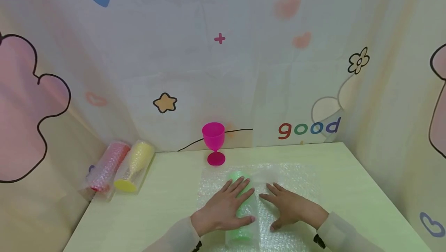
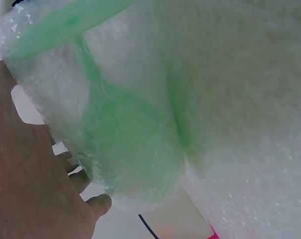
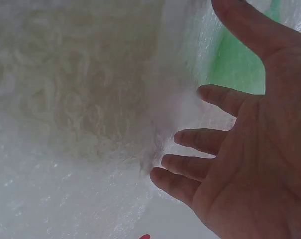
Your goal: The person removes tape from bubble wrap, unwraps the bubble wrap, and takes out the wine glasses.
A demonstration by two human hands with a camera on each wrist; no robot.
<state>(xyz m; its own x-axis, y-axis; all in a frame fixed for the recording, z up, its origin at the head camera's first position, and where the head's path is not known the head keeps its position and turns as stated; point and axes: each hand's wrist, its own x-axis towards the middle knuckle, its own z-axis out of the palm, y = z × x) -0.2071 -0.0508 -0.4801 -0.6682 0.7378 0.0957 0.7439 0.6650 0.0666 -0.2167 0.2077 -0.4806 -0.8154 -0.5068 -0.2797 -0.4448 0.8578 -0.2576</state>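
Note:
A green goblet (image 1: pixel 241 233) lies on its side, rolled in bubble wrap (image 1: pixel 297 176) on the table. My left hand (image 1: pixel 225 210) rests on the wrapped goblet with its fingers spread toward the far side. In the left wrist view the goblet's foot, stem and bowl (image 2: pixel 120 142) show through the plastic beside the hand (image 2: pixel 36 179). To the right of the roll, my right hand (image 1: pixel 292 206) lies over the flat part of the sheet, fingers apart. The right wrist view shows that hand (image 3: pixel 254 144) with extended fingers, close to the plastic (image 3: pixel 70 94).
Beyond the sheet a bright pink goblet (image 1: pixel 213 138) stands upright near the back edge. At the table's left lie a wrapped yellow goblet (image 1: pixel 139 159) and a wrapped red one (image 1: pixel 109 165), side by side. A printed curtain (image 1: pixel 188 58) hangs around the pale table (image 1: pixel 167 198).

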